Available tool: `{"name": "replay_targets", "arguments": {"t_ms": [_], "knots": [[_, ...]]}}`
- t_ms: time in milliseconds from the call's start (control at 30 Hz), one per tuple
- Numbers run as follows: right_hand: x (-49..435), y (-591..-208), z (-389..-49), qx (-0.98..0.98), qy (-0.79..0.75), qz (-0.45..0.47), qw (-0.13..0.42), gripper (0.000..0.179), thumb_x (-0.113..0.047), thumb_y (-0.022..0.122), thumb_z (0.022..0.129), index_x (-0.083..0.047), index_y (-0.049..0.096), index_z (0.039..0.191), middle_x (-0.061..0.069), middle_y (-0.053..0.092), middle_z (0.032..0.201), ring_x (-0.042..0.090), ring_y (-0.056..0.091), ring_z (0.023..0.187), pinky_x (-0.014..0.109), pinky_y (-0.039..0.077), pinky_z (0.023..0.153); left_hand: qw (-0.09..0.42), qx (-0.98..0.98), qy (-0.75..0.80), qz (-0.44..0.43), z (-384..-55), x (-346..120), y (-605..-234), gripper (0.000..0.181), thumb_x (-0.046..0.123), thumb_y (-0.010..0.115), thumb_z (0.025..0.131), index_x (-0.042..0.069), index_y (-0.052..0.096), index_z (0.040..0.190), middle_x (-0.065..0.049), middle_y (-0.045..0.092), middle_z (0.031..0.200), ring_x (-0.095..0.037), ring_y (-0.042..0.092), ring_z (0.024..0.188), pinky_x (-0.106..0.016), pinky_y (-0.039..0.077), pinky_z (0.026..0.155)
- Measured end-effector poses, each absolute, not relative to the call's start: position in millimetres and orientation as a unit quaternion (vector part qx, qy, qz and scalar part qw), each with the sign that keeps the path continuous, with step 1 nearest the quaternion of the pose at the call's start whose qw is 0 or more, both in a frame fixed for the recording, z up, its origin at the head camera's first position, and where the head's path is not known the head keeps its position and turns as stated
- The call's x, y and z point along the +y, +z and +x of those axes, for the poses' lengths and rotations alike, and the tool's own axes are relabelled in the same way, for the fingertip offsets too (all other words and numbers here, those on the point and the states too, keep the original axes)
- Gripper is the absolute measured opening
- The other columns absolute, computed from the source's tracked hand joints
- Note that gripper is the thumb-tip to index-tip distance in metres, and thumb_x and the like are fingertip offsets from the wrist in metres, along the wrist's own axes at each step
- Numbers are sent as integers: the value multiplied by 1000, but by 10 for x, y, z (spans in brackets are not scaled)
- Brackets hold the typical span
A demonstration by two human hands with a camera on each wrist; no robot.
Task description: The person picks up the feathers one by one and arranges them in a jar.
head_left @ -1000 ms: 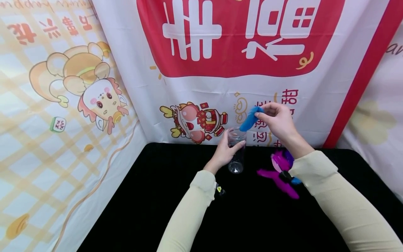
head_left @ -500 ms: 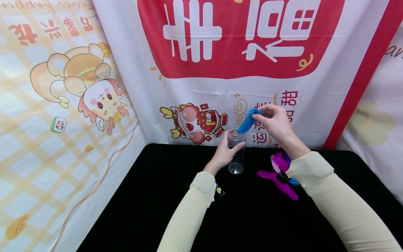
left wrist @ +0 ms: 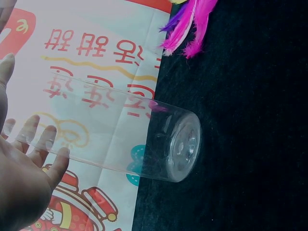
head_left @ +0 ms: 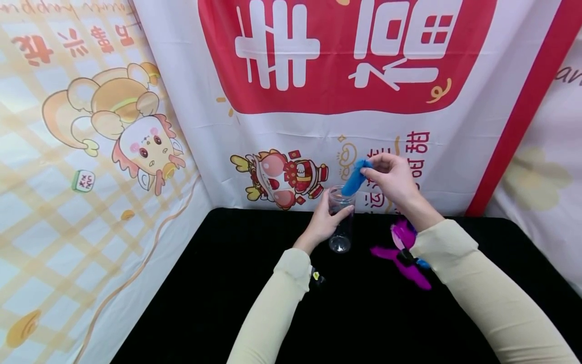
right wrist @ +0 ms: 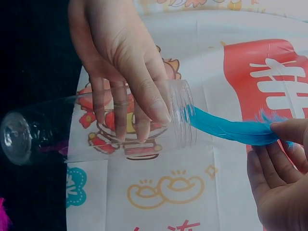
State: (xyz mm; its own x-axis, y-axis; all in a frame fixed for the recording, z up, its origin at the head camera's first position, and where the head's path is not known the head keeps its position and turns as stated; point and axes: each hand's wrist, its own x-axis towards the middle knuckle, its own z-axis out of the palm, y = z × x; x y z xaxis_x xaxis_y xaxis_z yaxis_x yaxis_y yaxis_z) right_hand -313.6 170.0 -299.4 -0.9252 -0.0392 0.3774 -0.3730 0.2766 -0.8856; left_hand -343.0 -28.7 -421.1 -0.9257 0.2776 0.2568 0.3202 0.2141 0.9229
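Note:
A clear plastic bottle [head_left: 340, 236] with a threaded, uncapped mouth is held near its top by my left hand [head_left: 324, 221]. In the left wrist view the bottle [left wrist: 120, 130] is see-through, its round base towards the black cloth. My right hand [head_left: 393, 179] pinches a blue feather [head_left: 353, 179] between thumb and fingers. The right wrist view has the tip of the feather [right wrist: 231, 129] at the bottle's mouth, just inside the rim. Behind the bottle wall, the fingers [right wrist: 120, 110] of my left hand curl round it.
Magenta feathers [head_left: 413, 273] lie on the black-covered table [head_left: 254, 283], right of the bottle, partly hidden by the right wrist. A purple feather [left wrist: 177, 19] lies with them. A printed white and red cloth [head_left: 282, 121] hangs behind the table.
My right hand has moved slightly down and left, bringing the blue feather's tip from above the bottle's mouth down into it. My left hand and the bottle stay almost still.

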Motion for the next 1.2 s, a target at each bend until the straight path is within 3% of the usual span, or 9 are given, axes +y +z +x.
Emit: {"name": "replay_targets", "arguments": {"t_ms": [633,933,1200], "knots": [[1672,-3026,-3130,-799,575,120,128,29,-19,72,98,3,67,116,17,71,117,11,65,99,22,51,86,17,-775,-603,-190,-3437,-283,-4228,72,45,69,98,20,32,155,-9,50,148,-25,48,137,-53,38,115],[1643,-3031,-3141,-806,559,130,144,28,-20,73,97,3,68,114,18,71,113,9,66,94,21,50,80,34,-787,-585,-194,-3417,-285,-4212,73,43,70,97,18,33,155,-12,50,148,-26,48,138,-50,40,114],[1622,-3041,-3157,-804,563,134,136,27,-18,72,97,3,68,113,16,72,112,9,66,97,23,51,82,24,-785,-590,-189,-3418,-284,-4210,71,43,69,98,20,33,154,-12,51,146,-26,49,137,-52,39,114]]}}
